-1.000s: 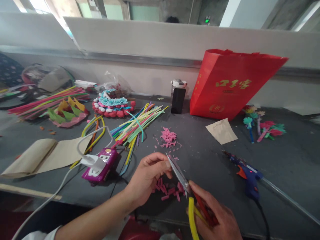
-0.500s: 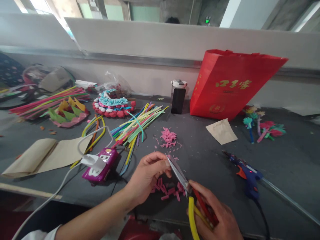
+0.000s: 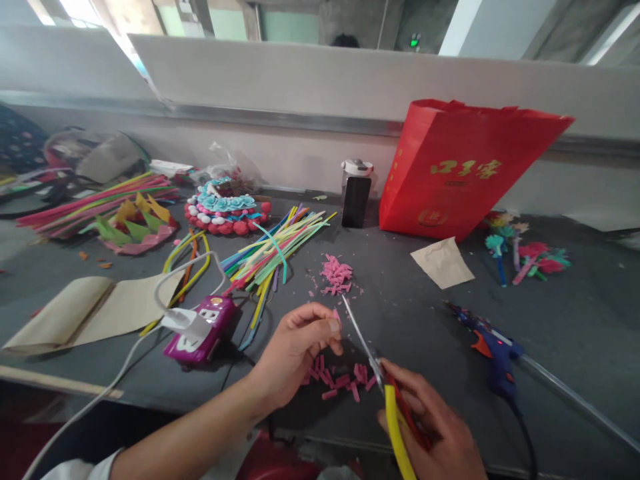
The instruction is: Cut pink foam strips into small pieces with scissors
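Between the thumb and fingers of my left hand (image 3: pixel 295 350) is a small pink piece (image 3: pixel 337 315), its tip showing above the thumb. My right hand (image 3: pixel 433 423) is closed round the yellow and red handles of a pair of scissors (image 3: pixel 363 337). The blades point up and away, a little to the right of the pink piece and apart from it. Short pink pieces (image 3: pixel 343 381) lie on the table below my hands, partly hidden by the left one. Farther off is a heap of smaller pink cuttings (image 3: pixel 337 273).
Left of my hands sit a purple power strip (image 3: pixel 213 327) with a white cable and a brown paper roll (image 3: pixel 75 310). Colourful craft sticks (image 3: pixel 280 247) lie behind. To the right is a blue glue gun (image 3: pixel 493 353); a red bag (image 3: pixel 460 173) and phone (image 3: pixel 357 201) stand at the back.
The scissors have moved slightly right, away from the pink piece, and their handles have swung a little. My left hand stays almost where it was.
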Demonstrator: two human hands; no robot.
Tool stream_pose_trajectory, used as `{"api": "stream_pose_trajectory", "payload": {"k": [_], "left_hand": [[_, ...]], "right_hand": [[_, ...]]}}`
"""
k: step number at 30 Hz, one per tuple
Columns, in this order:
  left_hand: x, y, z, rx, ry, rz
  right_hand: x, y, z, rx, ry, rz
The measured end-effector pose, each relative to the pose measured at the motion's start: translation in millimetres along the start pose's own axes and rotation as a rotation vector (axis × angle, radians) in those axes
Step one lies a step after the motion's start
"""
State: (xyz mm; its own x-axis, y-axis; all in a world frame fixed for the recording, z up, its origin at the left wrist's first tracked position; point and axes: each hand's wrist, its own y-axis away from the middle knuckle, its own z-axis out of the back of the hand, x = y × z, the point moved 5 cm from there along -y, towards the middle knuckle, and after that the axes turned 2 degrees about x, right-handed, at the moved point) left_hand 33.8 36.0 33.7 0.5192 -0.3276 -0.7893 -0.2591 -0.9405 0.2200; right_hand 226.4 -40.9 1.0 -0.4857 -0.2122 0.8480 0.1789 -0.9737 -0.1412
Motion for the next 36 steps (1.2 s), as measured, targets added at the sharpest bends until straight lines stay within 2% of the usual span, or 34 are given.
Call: {"api": "stream_pose_trajectory", "payload": {"k": [3,7,11,13,16,18,20,23,26,31,36], "left_hand": [[-0.9,0.0,0.6,-0.018,0.015,0.001],[-1.2,0.3,1.4,-0.032,0.011,-0.004],[-1.6,0.6,3.2,-0.056,-0.090,-0.010],[-3.0,1.1,3.9,-0.071,-0.194,-0.034],[-7.1,4.2,1.0,-0.069,-0.481,-0.131],[-11.5,9.8,-7.4,-0.026,-0.768,-0.293],[-12.7,19.5,-21.2,0.071,-1.040,-0.515],[-3.5,34.8,-38.1,0.235,-1.280,-0.725],[3.9,45.2,-45.8,0.270,-1.408,-0.841],[7.2,50.1,-49.0,0.262,-1.528,-0.932],[11.7,48.8,-45.6,0.242,-1.630,-0.945]], "right_hand": [[1.9,1.0,4.6,-0.062,0.003,-0.024],[10.7,-1.7,15.3,-0.081,0.180,0.127],[13.4,-2.8,15.8,-0.061,0.354,0.266],[10.3,-3.1,13.7,-0.078,0.315,0.204],[4.1,-3.5,10.0,-0.134,0.058,-0.049],[5.2,-3.9,6.4,-0.169,-0.135,-0.198],[11.3,-5.5,4.1,-0.209,-0.269,-0.288],[22.8,-10.1,1.8,-0.250,-0.405,-0.314],[25.1,-14.8,-2.4,-0.223,-0.472,-0.326],[16.8,-21.1,-9.2,-0.081,-0.417,-0.268],[12.9,-24.6,-6.1,-0.099,-0.327,-0.232]]}}
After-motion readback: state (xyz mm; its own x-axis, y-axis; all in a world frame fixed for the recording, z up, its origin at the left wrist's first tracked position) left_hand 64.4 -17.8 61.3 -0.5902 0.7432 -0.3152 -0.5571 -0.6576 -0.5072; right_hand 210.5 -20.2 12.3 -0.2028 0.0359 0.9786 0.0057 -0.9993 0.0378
